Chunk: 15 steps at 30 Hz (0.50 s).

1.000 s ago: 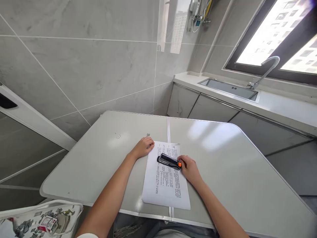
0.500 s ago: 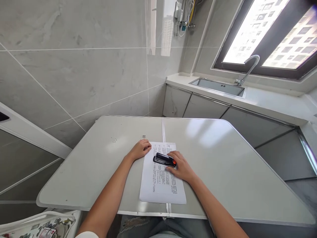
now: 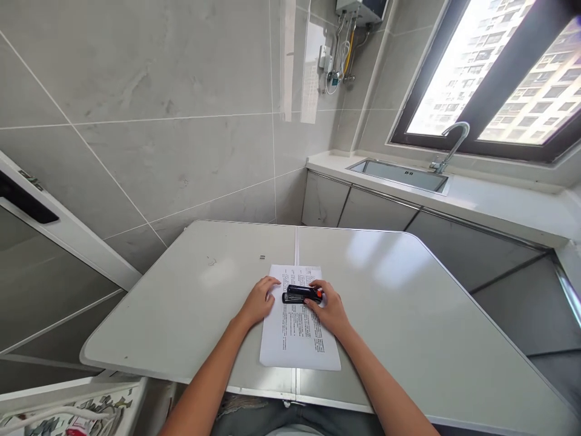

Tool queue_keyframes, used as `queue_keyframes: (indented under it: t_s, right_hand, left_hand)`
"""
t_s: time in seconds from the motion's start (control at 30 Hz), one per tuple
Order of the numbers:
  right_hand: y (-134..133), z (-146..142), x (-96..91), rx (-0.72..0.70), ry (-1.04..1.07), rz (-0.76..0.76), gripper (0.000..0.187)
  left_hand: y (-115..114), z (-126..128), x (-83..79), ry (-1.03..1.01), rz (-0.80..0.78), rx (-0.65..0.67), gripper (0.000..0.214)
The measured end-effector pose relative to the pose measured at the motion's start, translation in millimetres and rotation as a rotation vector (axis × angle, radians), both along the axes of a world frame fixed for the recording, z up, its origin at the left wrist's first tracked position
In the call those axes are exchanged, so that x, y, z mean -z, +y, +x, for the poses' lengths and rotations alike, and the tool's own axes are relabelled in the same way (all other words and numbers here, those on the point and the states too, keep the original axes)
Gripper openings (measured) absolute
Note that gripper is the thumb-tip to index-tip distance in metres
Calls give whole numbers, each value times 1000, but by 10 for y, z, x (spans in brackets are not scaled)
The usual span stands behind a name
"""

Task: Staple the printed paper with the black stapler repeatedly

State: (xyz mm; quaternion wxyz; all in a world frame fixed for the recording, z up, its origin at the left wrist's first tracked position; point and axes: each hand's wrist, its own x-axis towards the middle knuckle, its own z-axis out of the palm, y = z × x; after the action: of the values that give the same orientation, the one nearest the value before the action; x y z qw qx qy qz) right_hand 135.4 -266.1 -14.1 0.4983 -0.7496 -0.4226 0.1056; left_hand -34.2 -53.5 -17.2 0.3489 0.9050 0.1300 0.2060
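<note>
A printed sheet of paper (image 3: 299, 345) lies on the table, its text turned sideways. On its upper half rests a black stapler (image 3: 303, 294) with a red part at its right end. My right hand (image 3: 332, 307) grips that right end between thumb and fingers. The stapler's left end points toward my left hand (image 3: 260, 301), which rests at the sheet's left edge with thumb and forefinger apart, the fingertips touching the paper and the stapler a short way off. Beyond the sheet lies a small strip of what look like staples (image 3: 262, 257).
The pale folding table (image 3: 408, 339) has a seam down its middle. A counter with a sink (image 3: 403, 172) and tap (image 3: 456, 142) runs along the right under a window. At the lower left stands a white-rimmed bin or basket (image 3: 77, 418) with patterned contents.
My left hand has come down the paper's left edge, its thumb and forefinger now spread. The stapler has turned level with its two arms more visibly apart. The view has tilted up.
</note>
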Motion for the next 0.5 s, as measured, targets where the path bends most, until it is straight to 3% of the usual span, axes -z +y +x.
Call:
queue_keyframes:
  t_s: [0.1,0.27,0.5]
  right_hand:
    - [2,-8,-8,59,49,70,31]
    - [-1,40,44,119,143,145,27]
    - [-27,92,7,132,265,129,24]
  left_hand:
    - [-116,-52,8,18,42,40,41]
    - [-92,-18,-7,34,108,95,21]
    - [-81,-21,22,36,104,89,24]
